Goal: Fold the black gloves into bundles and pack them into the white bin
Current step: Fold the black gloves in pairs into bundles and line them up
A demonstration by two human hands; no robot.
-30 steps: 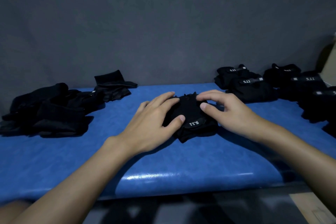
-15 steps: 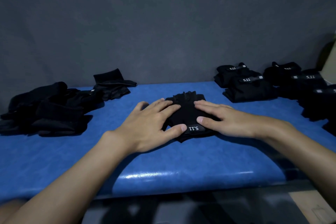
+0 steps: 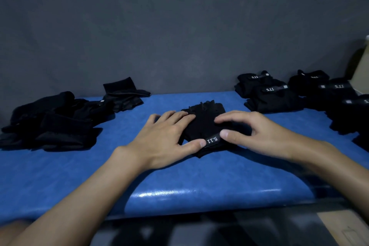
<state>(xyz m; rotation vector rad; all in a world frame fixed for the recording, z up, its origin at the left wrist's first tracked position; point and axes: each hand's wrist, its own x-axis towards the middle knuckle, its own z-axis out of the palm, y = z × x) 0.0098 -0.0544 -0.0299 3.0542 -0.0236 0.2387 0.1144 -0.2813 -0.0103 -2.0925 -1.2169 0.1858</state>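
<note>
A person's left hand [image 3: 165,136] is lying flat, fingers straight and slightly spread, pressing down on the left half of a black glove [image 3: 203,118]. Its thumb tip is touching one end of a grey strap tab [image 3: 212,140] printed 5.11. The right hand [image 3: 257,136] is arching over the glove's right half, fingertips resting on the fabric and thumb tip meeting the tab from the other side. It is pressing rather than gripping.

Between the two hands the glove is lying on a blue padded table [image 3: 179,175], its short finger ends pointing away from the hands. Well out beyond the left hand a loose heap of gloves [image 3: 52,124] is sitting, with one folded glove [image 3: 123,94] behind it near the wall. Out past the right hand, labelled stacks [image 3: 273,96] are lining the far edge. No white bin is clearly showing. A pale shape [image 3: 362,70] beyond the stacks is too cropped to identify.

The fold looks barely begun. The fabric could be springing open if either hand lifts before the strap is fastened. Uneven pressure from the arched right hand could be skewing the layers into a lopsided bundle.
</note>
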